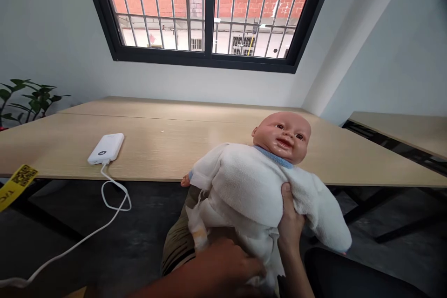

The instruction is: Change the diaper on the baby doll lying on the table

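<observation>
A bald baby doll (282, 137) in a white fleece top (244, 181) with a blue collar lies back on my lap against the table edge, its face turned up. My right hand (291, 223) is closed round the doll's side under its arm, thumb on the front of the top. Low on the doll's body is a white diaper (199, 230), with a loose flap and a yellowish patch on the left. My left hand (233, 265) reaches across from the lower left, slightly blurred, its fingers curled on white material at the diaper. The fingertips are partly hidden.
On the light wood table (167, 149) lies a white power bank (106, 148), its white cable (87, 237) hanging over the edge to the lower left. A yellow tag (17, 186) with a printed code is at far left. A black chair seat (352, 274) shows at lower right.
</observation>
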`<state>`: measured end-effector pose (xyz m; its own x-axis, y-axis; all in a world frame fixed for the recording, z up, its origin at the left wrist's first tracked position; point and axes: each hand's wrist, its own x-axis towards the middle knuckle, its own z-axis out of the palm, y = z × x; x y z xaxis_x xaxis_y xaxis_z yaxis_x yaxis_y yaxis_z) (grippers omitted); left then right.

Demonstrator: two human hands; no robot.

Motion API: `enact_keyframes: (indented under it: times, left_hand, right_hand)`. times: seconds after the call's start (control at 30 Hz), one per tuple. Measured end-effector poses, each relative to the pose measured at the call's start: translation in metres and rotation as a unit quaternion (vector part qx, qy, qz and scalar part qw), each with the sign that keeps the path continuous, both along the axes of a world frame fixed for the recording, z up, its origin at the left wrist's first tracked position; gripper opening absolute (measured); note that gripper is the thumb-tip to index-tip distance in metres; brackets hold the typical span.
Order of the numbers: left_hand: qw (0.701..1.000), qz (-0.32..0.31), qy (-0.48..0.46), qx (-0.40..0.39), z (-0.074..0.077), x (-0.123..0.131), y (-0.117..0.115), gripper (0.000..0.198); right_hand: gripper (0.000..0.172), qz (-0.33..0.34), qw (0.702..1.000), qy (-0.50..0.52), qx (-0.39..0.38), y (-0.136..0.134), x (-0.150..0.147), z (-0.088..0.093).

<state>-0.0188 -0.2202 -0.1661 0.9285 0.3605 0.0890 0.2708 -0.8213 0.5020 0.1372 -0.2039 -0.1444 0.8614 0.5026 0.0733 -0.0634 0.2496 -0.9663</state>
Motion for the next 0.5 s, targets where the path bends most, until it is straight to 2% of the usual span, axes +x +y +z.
enact_keyframes:
  times: [0.1, 0.2, 0.23, 0.3, 0.4, 0.5]
  left_hand:
    - [0.998, -0.025, -0.036, -0.047, -0.006, -0.001, 0.001, 0.013]
    - [0.987, -0.038, -0.101, -0.123, -0.003, -0.009, 0.005, 0.016]
    - [0.979, -0.025, -0.137, -0.151, 0.001, -0.014, 0.007, 0.018]
    - [0.954, 0.057, -0.241, -0.169, 0.011, -0.026, 0.013, 0.015]
    - [0.907, 0.201, -0.364, -0.07, 0.021, -0.047, 0.023, 0.016]
    - [0.904, 0.234, -0.358, 0.013, 0.02, -0.061, 0.032, 0.013]
  right_hand:
    - [0.075, -0.001, 1.0, -0.002, 0.003, 0.003, 0.004, -0.001]
    - [0.073, 0.012, 1.0, -0.001, 0.018, 0.005, 0.006, -0.005]
    - [0.073, 0.016, 1.0, 0.001, 0.023, 0.005, 0.007, -0.006]
    - [0.075, 0.02, 0.999, 0.003, 0.03, 0.005, 0.007, -0.007]
    - [0.082, 0.021, 0.999, -0.005, 0.038, 0.005, 0.005, -0.007]
    - [0.085, 0.025, 0.999, -0.016, 0.042, 0.004, 0.009, -0.012]
